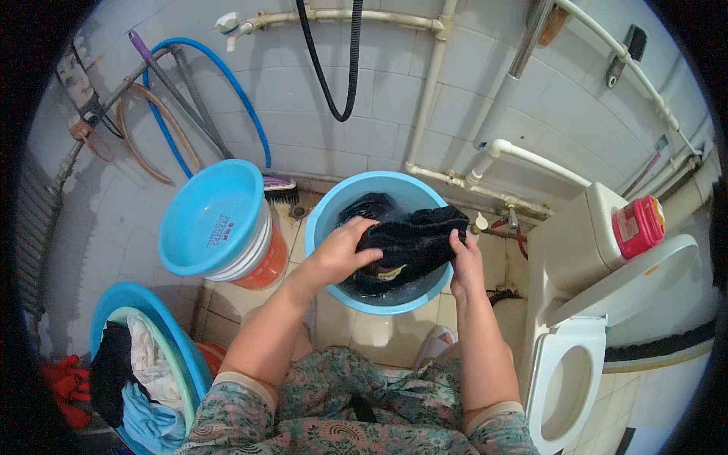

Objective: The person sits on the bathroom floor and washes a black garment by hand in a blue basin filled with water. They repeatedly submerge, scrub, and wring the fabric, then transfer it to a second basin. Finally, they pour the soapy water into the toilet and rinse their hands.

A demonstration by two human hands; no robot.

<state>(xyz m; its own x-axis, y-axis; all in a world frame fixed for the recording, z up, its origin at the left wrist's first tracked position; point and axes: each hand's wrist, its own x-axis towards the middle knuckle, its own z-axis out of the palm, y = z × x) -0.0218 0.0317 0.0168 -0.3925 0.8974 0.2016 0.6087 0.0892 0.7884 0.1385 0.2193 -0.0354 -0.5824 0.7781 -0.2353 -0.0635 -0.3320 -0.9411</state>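
A light blue basin (419, 302) stands on the floor in front of me with water in it. Over the water, a black garment (415, 241) is stretched between my two hands; its exact kind does not show. My left hand (343, 249) grips its left end, thumb pointing right across the cloth. On the other side, my right hand (465, 262) pinches its right edge near the basin rim. A small pale yellow patch shows on the lower part of the cloth. More dark cloth (369, 206) lies in the water behind my left hand.
To the left, an empty blue basin (201, 227) sits on an orange-and-white bucket (265, 254). Below it, a blue tub (136, 294) holds clothes (152, 413). A toilet (542, 379) is at the right, with a red container (638, 227) on its tank. A scrub brush (280, 189) lies behind.
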